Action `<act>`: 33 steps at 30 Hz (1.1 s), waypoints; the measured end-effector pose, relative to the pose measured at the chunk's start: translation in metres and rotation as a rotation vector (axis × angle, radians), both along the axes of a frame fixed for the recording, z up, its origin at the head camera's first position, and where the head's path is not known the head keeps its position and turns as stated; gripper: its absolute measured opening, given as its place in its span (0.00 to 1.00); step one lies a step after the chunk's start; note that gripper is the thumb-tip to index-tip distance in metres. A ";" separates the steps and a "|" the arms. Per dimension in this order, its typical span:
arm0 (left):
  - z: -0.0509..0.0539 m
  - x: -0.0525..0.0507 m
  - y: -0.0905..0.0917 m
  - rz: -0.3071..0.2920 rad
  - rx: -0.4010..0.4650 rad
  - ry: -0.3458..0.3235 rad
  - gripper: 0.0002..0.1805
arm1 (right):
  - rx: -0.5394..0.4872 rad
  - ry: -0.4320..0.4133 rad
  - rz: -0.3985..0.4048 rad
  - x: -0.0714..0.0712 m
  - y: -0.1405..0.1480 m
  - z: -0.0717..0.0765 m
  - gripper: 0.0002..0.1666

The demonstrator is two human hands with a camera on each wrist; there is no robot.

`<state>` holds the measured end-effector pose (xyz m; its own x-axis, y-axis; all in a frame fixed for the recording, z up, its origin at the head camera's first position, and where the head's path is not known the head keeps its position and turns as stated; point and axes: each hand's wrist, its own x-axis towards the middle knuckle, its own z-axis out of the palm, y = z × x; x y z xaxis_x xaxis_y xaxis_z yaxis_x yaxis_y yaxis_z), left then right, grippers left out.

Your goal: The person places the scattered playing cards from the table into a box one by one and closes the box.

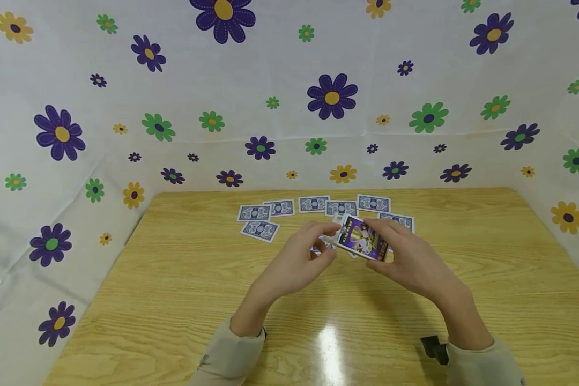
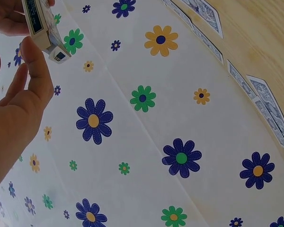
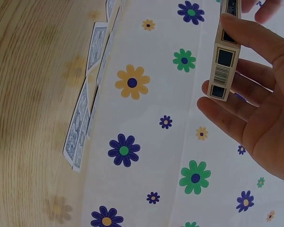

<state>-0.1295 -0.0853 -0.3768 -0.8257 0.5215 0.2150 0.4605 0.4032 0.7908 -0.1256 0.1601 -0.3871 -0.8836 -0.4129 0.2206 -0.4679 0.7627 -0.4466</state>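
Note:
A purple card box (image 1: pixel 364 238) is held above the table by the right hand (image 1: pixel 420 260), thumb on one side and fingers on the other. Its barcode end (image 3: pixel 222 73) faces the right wrist view. At the other end, a flap (image 2: pixel 59 54) stands out in the left wrist view. Beside that end is the left hand (image 1: pixel 294 262), its fingers bent and parted with a gap between thumb and forefinger; whether a fingertip touches the flap, I cannot tell. Blue-backed cards (image 1: pixel 254 213) lie on the table behind the hands, some partly hidden by them.
The wooden table (image 1: pixel 183 300) ends at a white cloth (image 1: pixel 280 69) with flower prints, which stands at the back and sides. More cards (image 1: pixel 373 203) lie near the back edge. A small black object (image 1: pixel 434 349) shows beside the right sleeve.

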 end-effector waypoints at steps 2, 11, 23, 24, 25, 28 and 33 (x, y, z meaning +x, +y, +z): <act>0.000 0.000 0.000 -0.001 -0.003 -0.010 0.25 | 0.000 0.002 -0.001 0.000 -0.001 0.000 0.47; 0.000 0.003 -0.001 -0.038 -0.024 -0.019 0.28 | -0.020 -0.007 -0.004 0.002 -0.004 -0.001 0.47; 0.004 0.002 -0.011 -0.008 0.009 0.012 0.27 | -0.033 0.003 -0.005 0.001 -0.005 -0.001 0.46; 0.005 0.002 -0.012 -0.007 0.010 0.016 0.27 | -0.034 0.001 -0.005 0.000 -0.005 -0.001 0.46; 0.005 0.001 -0.012 -0.006 0.013 0.019 0.27 | -0.035 -0.003 -0.005 0.000 -0.004 -0.001 0.46; 0.006 -0.002 -0.016 0.008 0.027 0.031 0.26 | -0.029 -0.007 -0.009 -0.002 -0.002 -0.001 0.46; 0.005 -0.010 -0.027 0.076 0.031 0.030 0.24 | -0.023 0.007 -0.019 -0.004 0.001 -0.001 0.47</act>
<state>-0.1395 -0.1123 -0.3713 -0.8553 0.4506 0.2557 0.4537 0.4132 0.7896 -0.1298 0.1606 -0.3882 -0.8896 -0.3910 0.2361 -0.4567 0.7607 -0.4613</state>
